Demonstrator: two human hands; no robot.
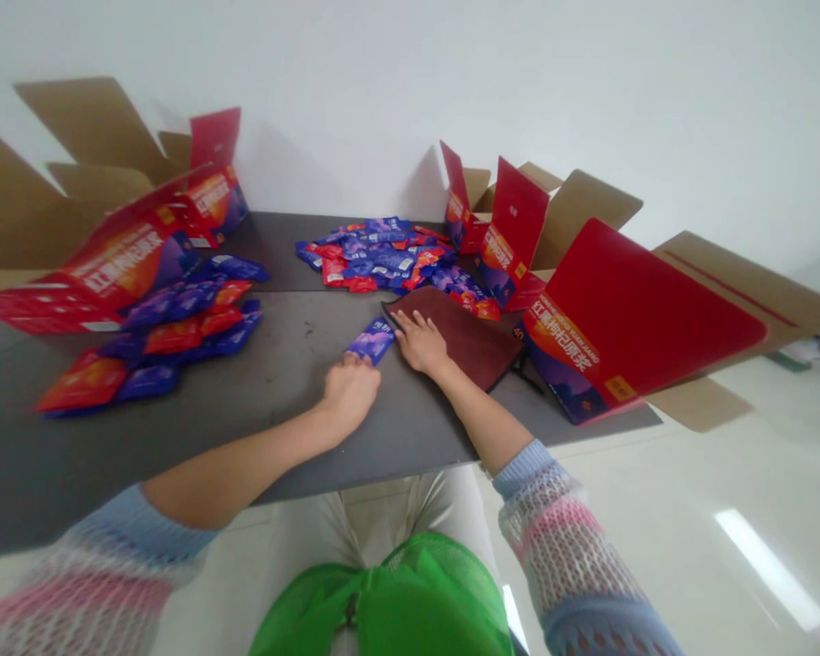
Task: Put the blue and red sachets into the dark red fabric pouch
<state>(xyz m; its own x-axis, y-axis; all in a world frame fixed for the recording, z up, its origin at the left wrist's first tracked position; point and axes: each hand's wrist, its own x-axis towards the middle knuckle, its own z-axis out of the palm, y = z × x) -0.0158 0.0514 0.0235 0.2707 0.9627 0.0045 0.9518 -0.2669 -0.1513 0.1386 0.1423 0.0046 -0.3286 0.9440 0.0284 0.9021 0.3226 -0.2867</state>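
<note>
A purple-blue sachet [371,342] lies in front of me on the dark table. My left hand [352,394] is closed, its curled fingers gripping the sachet's near end. Just right of it, my right hand [420,341] rests open on a brown cloth [468,337], fingers spread and pointing forward. Its fingertips reach the cloth's left edge, close beside the sachet. Whether they touch the sachet I cannot tell. Beyond both hands is a heap of purple and red sachets [383,255]. More sachets [178,328] lie in an overlapping pile to the left.
Open red cartons with raised cardboard flaps flank the table [293,337]: one large carton [113,260] at the left, another [629,310] at the near right. Smaller-looking cartons [512,228] stand behind at the right. A white wall [342,109] rises along the back.
</note>
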